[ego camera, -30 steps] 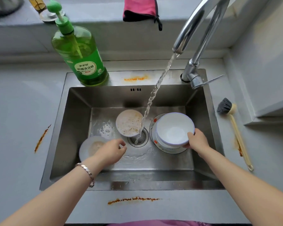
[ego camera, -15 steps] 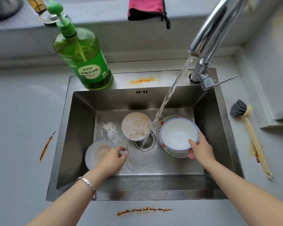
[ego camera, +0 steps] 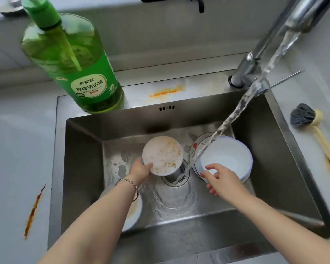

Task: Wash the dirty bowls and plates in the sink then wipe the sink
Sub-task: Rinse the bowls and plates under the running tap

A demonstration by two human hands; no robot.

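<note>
Left hand (ego camera: pixel 141 169) grips the dirty bowl (ego camera: pixel 163 156) at its left rim, thumb on the inside and the other fingers hidden behind. We see the bowl tipped so its inside faces up at us, speckled with orange-brown residue, inside the sink (ego camera: pixel 84 149) just left of the drain (ego camera: pixel 176 177); we cannot tell if its lower edge rests on the sink floor. Right hand (ego camera: pixel 222 181) is released, fingers loosely spread and grasping nothing, at the near rim of the white bowl (ego camera: pixel 227 159); we cannot tell if it touches the rim. The white bowl sits upright on a red-patterned plate (ego camera: pixel 195 149), right of the drain, and looks clean inside. A third dirty dish (ego camera: pixel 135 212) lies at the near left of the sink floor, mostly hidden under the left forearm. We note a bracelet (ego camera: pixel 131 182) on the left wrist. The faucet (ego camera: pixel 255 60) at the back right is running; the water stream (ego camera: pixel 236 111) slants down past the white bowl's left rim and hits the drain, with ripples on the sink floor around it. A green soap bottle (ego camera: pixel 71 60) stands on the sink's back left corner. A dish brush (ego camera: pixel 303 117) lies on the counter to the right of the sink. There are orange stains on the back ledge (ego camera: pixel 166 91) and on the left counter (ego camera: pixel 33 208).
</note>
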